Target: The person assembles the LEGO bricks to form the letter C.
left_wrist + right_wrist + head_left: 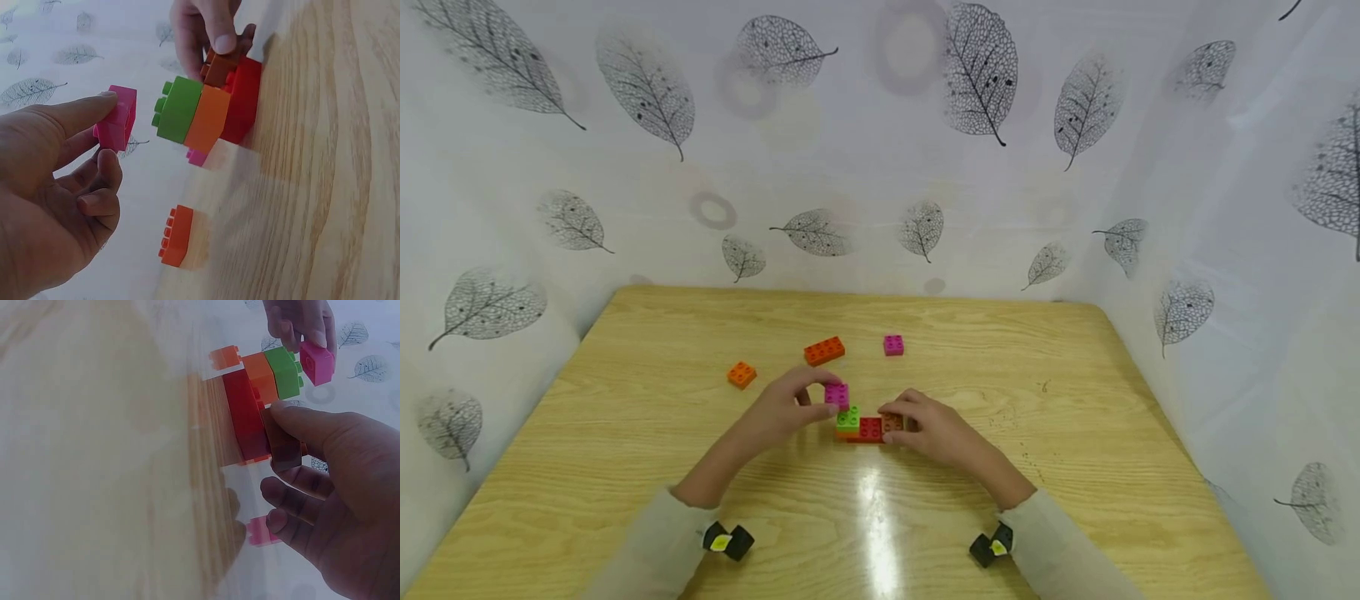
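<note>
A pink toy brick [116, 120] is pinched between the thumb and fingers of my left hand [786, 408]. In the left wrist view it is apart from the studs of the green brick [179, 110], which sits on an orange brick [207, 119]. That orange brick stands on one end of a long red brick [870, 429]. On the red brick's other end is a brown brick [284, 440]. My right hand [936, 427] grips the brown brick, thumb on the near side and fingers on the far side. The red brick rests on the table [1000, 367].
Behind the hands lie a long orange-red brick [824, 351], a small orange brick [742, 375] at the left and another pink brick [893, 345]. A leaf-patterned white curtain [865, 167] stands along the table's back and sides.
</note>
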Available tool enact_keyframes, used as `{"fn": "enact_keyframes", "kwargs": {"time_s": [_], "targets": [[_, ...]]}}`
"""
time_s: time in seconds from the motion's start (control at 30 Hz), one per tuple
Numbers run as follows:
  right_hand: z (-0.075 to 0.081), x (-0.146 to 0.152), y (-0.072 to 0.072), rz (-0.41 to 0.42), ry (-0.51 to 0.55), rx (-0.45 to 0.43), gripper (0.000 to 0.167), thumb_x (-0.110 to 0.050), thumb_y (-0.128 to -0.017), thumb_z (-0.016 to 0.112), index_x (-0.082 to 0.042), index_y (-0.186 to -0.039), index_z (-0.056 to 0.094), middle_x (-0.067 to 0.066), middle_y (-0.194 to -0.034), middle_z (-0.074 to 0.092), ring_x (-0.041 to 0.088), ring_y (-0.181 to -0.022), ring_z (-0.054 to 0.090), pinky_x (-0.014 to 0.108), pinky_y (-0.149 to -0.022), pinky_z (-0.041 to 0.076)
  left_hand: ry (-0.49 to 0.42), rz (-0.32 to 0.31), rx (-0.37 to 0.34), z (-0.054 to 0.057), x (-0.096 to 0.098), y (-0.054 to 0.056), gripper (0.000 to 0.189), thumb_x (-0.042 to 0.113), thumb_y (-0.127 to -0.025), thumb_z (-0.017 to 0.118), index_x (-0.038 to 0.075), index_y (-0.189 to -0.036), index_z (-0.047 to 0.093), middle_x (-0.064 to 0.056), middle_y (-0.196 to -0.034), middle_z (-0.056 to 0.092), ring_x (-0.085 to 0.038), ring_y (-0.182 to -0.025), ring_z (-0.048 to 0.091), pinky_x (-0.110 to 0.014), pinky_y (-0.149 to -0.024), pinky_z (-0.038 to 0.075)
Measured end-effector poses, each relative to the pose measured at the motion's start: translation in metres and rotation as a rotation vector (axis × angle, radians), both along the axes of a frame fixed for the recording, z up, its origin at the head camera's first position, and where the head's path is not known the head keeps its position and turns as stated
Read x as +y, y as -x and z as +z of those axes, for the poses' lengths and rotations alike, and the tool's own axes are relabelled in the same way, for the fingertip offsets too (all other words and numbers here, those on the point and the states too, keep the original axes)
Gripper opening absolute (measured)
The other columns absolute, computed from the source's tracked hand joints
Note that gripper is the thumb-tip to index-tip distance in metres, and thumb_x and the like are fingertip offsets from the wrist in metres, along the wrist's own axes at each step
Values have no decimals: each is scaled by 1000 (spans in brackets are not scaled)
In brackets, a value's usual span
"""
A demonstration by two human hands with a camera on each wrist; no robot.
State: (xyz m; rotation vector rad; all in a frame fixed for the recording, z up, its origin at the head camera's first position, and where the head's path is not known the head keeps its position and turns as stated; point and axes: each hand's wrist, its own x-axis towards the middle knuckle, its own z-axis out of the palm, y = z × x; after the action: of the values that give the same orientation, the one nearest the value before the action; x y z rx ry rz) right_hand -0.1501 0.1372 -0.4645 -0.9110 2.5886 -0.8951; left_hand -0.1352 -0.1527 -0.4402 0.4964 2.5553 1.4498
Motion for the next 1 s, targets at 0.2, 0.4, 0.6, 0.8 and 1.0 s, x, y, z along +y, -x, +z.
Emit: {"fn": "enact_keyframes", "kwargs": {"time_s": [0.2, 0.4, 0.6, 0.8, 1.0], "targets": [[0, 2, -1, -2, -14, 20, 41, -39, -98, 66, -20, -134, 65, -9, -117, 59, 7, -88, 54, 26, -73, 48, 2, -46, -16, -3, 7, -3, 37, 38, -94, 72, 26, -129, 65, 4, -128, 60, -18, -83, 54, -30, -67, 50], [0, 1, 0, 5, 1, 12, 41, -39, -98, 66, -21, -134, 65, -9, -119, 59, 8, -89, 54, 26, -73, 48, 25, -59, -6, -3, 9, -4, 34, 33, -96, 70, 24, -128, 65, 4, -128, 59, -18, -84, 54, -29, -71, 49], [0, 1, 0, 2, 7, 0, 42, -41, -98, 64, -22, -135, 64, -10, -119, 59, 7, -92, 55, 27, -76, 49, 20, -52, -27, -6, 9, -4, 36, 34, -95, 71, 24, -130, 64, 4, -130, 59, -18, -85, 54, -29, -71, 49], [1, 0, 1, 11, -3, 11, 42, -40, -99, 64, -21, -136, 64, -8, -120, 59, 8, -94, 56, 27, -77, 49, 8, -73, -18, -9, 10, -3, 36, 34, -96, 69, 23, -130, 64, 4, -130, 59, -18, -84, 54, -29, -69, 50], [-1, 1, 1, 18, -8, 13, 43, -42, -99, 64, -21, -137, 63, -8, -121, 58, 8, -92, 56, 26, -76, 49, 31, -68, -19, -8, 12, -4, 34, 31, -96, 70, 24, -129, 64, 5, -129, 60, -17, -82, 54, -29, -68, 50]]}}
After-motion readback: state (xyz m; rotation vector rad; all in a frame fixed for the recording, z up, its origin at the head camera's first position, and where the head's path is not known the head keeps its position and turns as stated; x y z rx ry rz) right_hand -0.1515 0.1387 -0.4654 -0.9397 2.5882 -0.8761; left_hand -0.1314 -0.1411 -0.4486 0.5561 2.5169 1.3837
